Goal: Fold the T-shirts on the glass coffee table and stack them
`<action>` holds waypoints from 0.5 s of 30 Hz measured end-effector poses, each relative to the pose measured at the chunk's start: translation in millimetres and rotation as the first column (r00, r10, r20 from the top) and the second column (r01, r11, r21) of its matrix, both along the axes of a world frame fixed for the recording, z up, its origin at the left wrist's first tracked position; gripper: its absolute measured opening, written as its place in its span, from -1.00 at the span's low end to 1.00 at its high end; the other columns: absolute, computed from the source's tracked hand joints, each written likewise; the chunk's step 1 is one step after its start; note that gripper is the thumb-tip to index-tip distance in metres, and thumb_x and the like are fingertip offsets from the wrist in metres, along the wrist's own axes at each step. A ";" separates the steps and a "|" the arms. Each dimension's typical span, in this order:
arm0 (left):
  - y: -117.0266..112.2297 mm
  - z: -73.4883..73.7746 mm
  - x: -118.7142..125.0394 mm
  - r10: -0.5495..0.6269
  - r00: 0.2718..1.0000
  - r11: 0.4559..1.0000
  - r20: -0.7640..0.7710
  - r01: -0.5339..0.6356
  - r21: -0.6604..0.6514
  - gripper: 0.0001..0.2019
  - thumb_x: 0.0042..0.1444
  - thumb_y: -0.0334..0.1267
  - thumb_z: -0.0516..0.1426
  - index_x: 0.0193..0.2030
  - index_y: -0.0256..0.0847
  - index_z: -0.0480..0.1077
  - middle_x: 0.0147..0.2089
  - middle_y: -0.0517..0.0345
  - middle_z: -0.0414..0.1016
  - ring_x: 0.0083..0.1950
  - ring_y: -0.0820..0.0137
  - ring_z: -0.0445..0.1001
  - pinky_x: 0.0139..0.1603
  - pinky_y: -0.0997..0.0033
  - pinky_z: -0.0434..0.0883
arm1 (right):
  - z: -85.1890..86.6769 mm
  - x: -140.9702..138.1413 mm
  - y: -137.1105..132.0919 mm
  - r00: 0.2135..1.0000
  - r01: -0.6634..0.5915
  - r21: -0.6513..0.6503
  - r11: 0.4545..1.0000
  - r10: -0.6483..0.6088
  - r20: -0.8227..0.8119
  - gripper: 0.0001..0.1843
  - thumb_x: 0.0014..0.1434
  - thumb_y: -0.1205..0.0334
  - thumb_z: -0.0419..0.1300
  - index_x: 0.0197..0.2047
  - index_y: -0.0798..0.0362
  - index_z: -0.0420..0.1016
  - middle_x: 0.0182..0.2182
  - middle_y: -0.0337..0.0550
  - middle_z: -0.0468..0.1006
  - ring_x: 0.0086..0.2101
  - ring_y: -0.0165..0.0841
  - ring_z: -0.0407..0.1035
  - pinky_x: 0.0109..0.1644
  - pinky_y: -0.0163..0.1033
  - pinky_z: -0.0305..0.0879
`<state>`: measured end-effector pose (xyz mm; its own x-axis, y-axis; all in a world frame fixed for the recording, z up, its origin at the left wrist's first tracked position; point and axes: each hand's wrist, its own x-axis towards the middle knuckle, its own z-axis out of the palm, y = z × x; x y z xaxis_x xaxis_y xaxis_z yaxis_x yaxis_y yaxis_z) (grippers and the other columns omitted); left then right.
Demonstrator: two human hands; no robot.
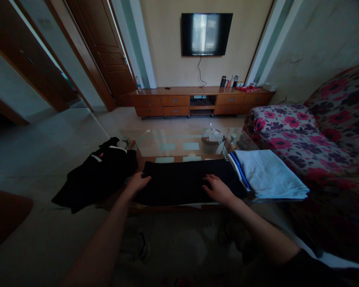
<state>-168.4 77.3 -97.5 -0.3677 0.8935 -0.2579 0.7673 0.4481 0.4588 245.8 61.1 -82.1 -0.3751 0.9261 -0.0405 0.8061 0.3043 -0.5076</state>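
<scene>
A black folded garment (176, 183) lies flat in a long strip across the glass coffee table (179, 137); its exact kind cannot be told. At its left end, my left hand (138, 182) grips the edge, thumb on top and the other fingers partly hidden. My right hand (217, 189) rests on the garment's right part, fingers apart and slightly bent. Just right of that hand, a stack of folded light blue-grey clothes (267, 171) shows a blue and white edge. To the left, a loose heap of black clothes (100, 173) hangs over the table's end.
A floral-covered sofa (290, 123) stands close on the right. Beyond the table is a long wooden TV cabinet (175, 101) with bottles on top, under a wall-mounted television (206, 35). A bin (212, 143) shows through the glass. A brown rounded piece (7, 215) sits at the left.
</scene>
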 end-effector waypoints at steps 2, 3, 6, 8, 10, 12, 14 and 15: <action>-1.5 11.7 18.1 -0.023 0.999 0.997 0.042 0.020 0.079 -0.69 0.17 -0.11 0.15 -0.04 -0.24 0.49 -0.07 -0.02 0.65 -0.11 0.25 0.62 -0.20 0.44 0.43 | -1.4 -10.2 3.9 0.981 -0.001 -0.045 0.999 -0.008 -0.193 -0.61 0.28 0.14 0.20 0.14 0.05 0.56 0.13 0.05 0.54 0.12 -0.16 0.41 0.28 -0.11 0.25; -3.1 17.8 29.2 -0.045 0.997 0.990 0.061 0.037 0.135 -0.71 0.15 -0.13 0.17 -0.05 -0.23 0.47 -0.10 0.01 0.64 -0.14 0.26 0.61 -0.20 0.43 0.43 | -1.9 -17.2 5.8 0.956 0.003 -0.088 0.996 -0.029 -0.291 -0.64 0.27 0.15 0.21 0.10 0.04 0.58 0.06 0.01 0.58 0.06 -0.18 0.45 0.25 -0.10 0.28; -10.5 31.9 69.7 -0.168 0.982 0.935 0.081 0.132 0.329 -0.77 0.10 -0.17 0.19 -0.12 -0.18 0.44 -0.18 0.12 0.60 -0.17 0.30 0.57 -0.16 0.42 0.41 | -1.3 -43.6 10.8 0.811 0.003 -0.305 0.953 -0.180 -0.557 -0.67 0.22 0.11 0.28 0.03 0.02 0.58 -0.11 -0.09 0.63 -0.09 -0.24 0.50 0.12 -0.10 0.38; -16.6 36.1 99.4 -0.278 0.956 0.885 0.096 0.216 0.412 -0.78 0.10 -0.13 0.21 -0.15 -0.17 0.42 -0.22 0.14 0.58 -0.19 0.32 0.54 -0.17 0.40 0.40 | 0.5 -61.6 13.9 0.648 -0.036 -0.477 0.878 -0.343 -0.680 -0.62 0.16 0.07 0.35 0.03 0.00 0.55 -0.11 -0.14 0.62 -0.13 -0.30 0.49 0.04 -0.15 0.40; -22.7 37.5 127.1 -0.387 0.910 0.842 0.146 0.284 0.460 -0.75 0.09 -0.10 0.23 -0.15 -0.16 0.43 -0.22 0.14 0.57 -0.23 0.33 0.52 -0.20 0.39 0.40 | 1.8 -76.3 17.1 0.473 -0.145 -0.616 0.774 -0.493 -0.730 -0.57 0.13 0.00 0.38 0.03 -0.06 0.51 -0.08 -0.18 0.59 -0.14 -0.33 0.49 -0.04 -0.19 0.42; -28.3 39.6 148.7 -0.500 0.821 0.817 0.275 0.341 0.465 -0.72 0.10 -0.10 0.24 -0.10 -0.16 0.43 -0.17 0.13 0.57 -0.28 0.37 0.51 -0.26 0.40 0.40 | 0.8 -86.5 20.7 0.363 -0.266 -0.692 0.671 -0.596 -0.717 -0.58 0.11 -0.09 0.37 -0.04 -0.07 0.49 -0.15 -0.21 0.59 -0.21 -0.34 0.50 -0.16 -0.22 0.43; -34.0 45.7 161.6 -0.548 0.728 0.818 0.413 0.360 0.449 -0.75 0.13 -0.10 0.22 -0.11 -0.16 0.44 -0.19 0.12 0.58 -0.32 0.40 0.51 -0.32 0.43 0.40 | -2.6 -92.7 25.3 0.338 -0.292 -0.713 0.638 -0.629 -0.701 -0.62 0.09 -0.08 0.37 -0.18 -0.02 0.44 -0.32 -0.25 0.56 -0.32 -0.35 0.48 -0.30 -0.27 0.40; -37.3 50.5 164.7 -0.551 0.679 0.827 0.485 0.368 0.425 -0.78 0.15 -0.10 0.21 -0.16 -0.18 0.45 -0.24 0.12 0.57 -0.35 0.41 0.50 -0.36 0.44 0.38 | -4.5 -94.5 28.0 0.340 -0.269 -0.710 0.651 -0.626 -0.702 -0.65 0.07 -0.03 0.38 -0.24 0.00 0.41 -0.39 -0.28 0.53 -0.38 -0.36 0.46 -0.35 -0.30 0.37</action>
<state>-3.7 40.0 -47.1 0.2432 0.9700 0.0042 0.3940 -0.1028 0.9133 151.3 89.1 -86.6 -0.4131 0.8199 -0.3965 -0.2653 -0.5248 -0.8088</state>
